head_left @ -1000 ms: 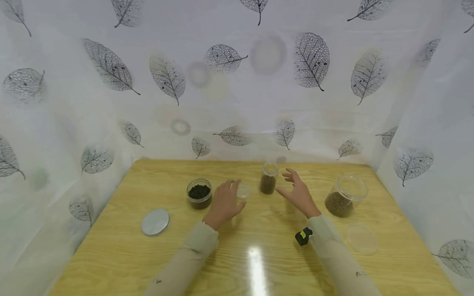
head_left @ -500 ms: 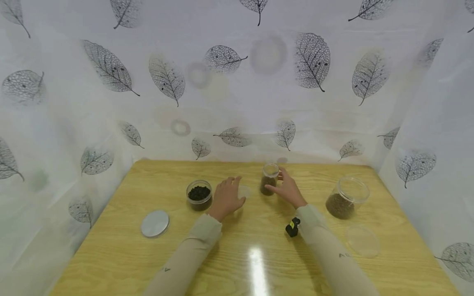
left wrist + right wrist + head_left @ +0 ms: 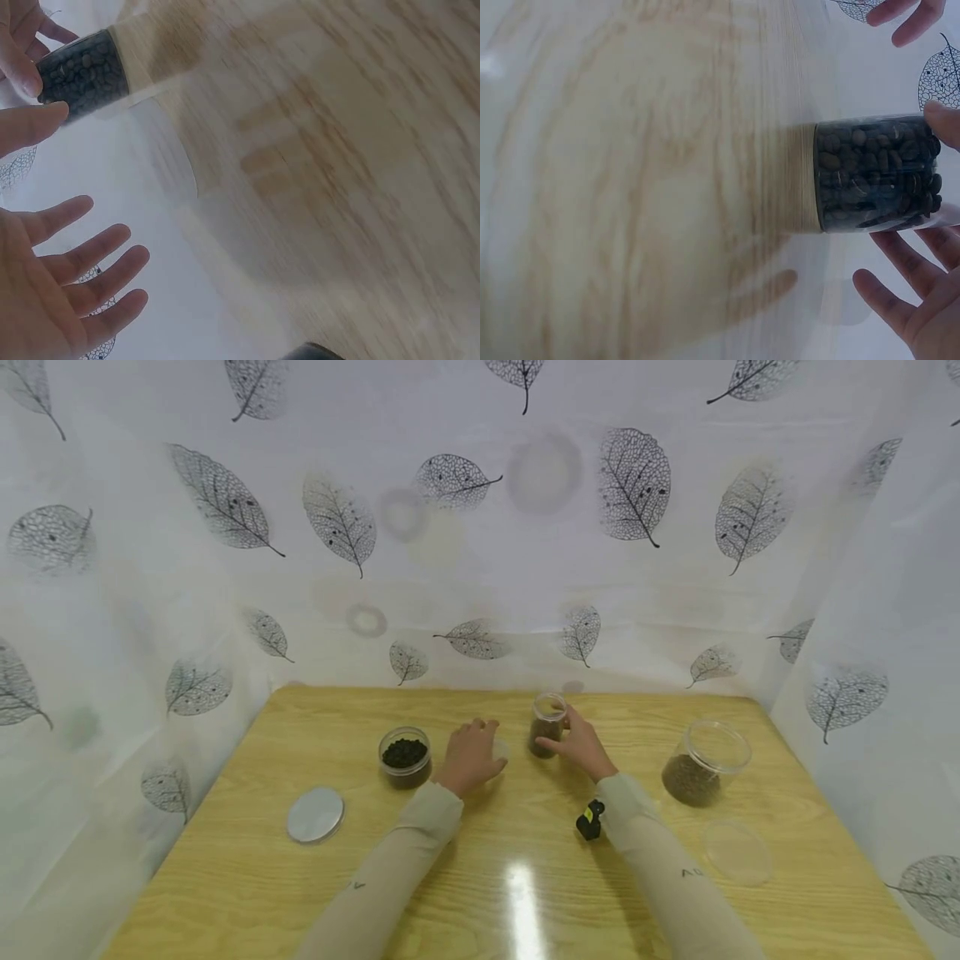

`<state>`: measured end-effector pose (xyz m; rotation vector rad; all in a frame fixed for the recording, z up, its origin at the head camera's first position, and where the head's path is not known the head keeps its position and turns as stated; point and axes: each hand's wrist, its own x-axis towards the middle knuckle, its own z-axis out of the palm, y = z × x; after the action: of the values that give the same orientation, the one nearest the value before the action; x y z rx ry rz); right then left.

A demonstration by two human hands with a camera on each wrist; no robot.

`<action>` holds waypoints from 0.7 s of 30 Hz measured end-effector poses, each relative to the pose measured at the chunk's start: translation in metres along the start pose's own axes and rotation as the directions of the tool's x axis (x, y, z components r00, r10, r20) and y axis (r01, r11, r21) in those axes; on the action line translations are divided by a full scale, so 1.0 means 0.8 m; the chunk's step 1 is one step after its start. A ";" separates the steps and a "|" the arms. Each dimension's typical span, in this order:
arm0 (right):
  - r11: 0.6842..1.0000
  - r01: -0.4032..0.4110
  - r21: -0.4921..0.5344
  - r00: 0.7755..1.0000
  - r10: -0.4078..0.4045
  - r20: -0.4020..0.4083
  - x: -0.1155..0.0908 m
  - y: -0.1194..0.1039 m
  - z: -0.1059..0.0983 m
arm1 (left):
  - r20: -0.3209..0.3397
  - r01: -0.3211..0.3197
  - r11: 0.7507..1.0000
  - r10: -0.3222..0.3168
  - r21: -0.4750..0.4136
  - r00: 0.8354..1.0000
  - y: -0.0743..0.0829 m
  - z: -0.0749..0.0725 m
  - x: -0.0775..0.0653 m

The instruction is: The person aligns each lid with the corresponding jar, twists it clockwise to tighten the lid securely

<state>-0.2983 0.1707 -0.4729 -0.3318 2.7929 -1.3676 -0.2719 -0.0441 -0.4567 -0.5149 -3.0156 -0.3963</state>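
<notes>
Yellowish wood of the tabletop [image 3: 461, 906] spreads out nearest my head camera, with a bright streak of glare between the left sleeve [image 3: 378, 872] and the right sleeve [image 3: 667, 885], which hide strips of it from me. Beside the right cuff sits a small black device [image 3: 590, 821] with a yellow mark. A clear disc [image 3: 738, 852] lies flat to the right of that arm; a silver lid [image 3: 316, 815] lies well to the left of the other. Farther in, I see the left hand [image 3: 471, 758] with its fingers spread and nothing gripped, partly blocking my view of a small pale disc [image 3: 500, 748] on the wood. Just left of it stands a low clear jar [image 3: 405, 775], uncovered, with black pieces in it. On the right, a wide clear jar [image 3: 716, 770], also uncovered, is about half full of dark brown pieces. Between them, the right hand [image 3: 588, 750] holds a narrow clear jar [image 3: 543, 739], thumb and fingers on opposite sides; my wrist feeds show dark, bean-like pieces inside. I can't tell whether its base touches the wood. Behind everything hangs a whitish sheet [image 3: 480, 560] printed with skeleton leaves.
</notes>
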 end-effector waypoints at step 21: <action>1.000 0.023 -0.017 1.000 -0.024 -0.014 0.000 0.006 -0.001 | 0.105 0.005 1.000 -0.008 0.029 0.994 0.003 0.025 0.020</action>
<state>-0.2995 0.1741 -0.4760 -0.3578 2.8230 -1.3566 -0.2860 -0.0316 -0.4736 -0.5399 -3.1195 -0.3365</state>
